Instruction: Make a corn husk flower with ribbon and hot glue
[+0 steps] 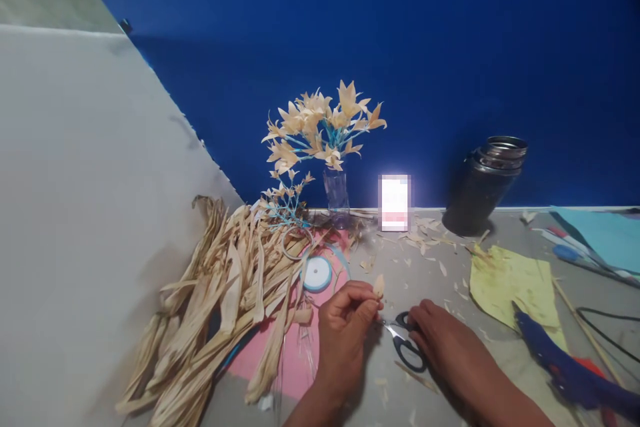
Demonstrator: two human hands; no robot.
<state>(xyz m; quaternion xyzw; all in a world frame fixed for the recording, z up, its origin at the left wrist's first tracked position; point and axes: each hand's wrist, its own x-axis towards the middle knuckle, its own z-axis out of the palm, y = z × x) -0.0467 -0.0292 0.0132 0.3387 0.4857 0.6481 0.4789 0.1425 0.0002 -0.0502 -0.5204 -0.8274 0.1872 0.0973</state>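
Between the thumb and fingertips of my left hand (346, 321) is a small pale petal (379, 285), which looks cut from dried corn husk. My right hand (444, 335) is closed at the black-handled scissors (410, 353), its fingers over the upper handle loop. The scissors lie low at the tabletop, blades pointing toward my left hand; the blade tips are partly hidden there. To the left of my left hand, a roll of tape (317, 273) with a pale blue edge rests on pink paper (270, 353). Husk scraps (425, 240) are scattered around.
Dried corn husks (200, 333) are heaped at left. Husk flowers (320, 120) stand in a clear vase (337, 193) at the back, beside a glowing screen (395, 203). Right are a dark open flask (485, 187), yellow paper (515, 280) and a blue glue gun (560, 367).
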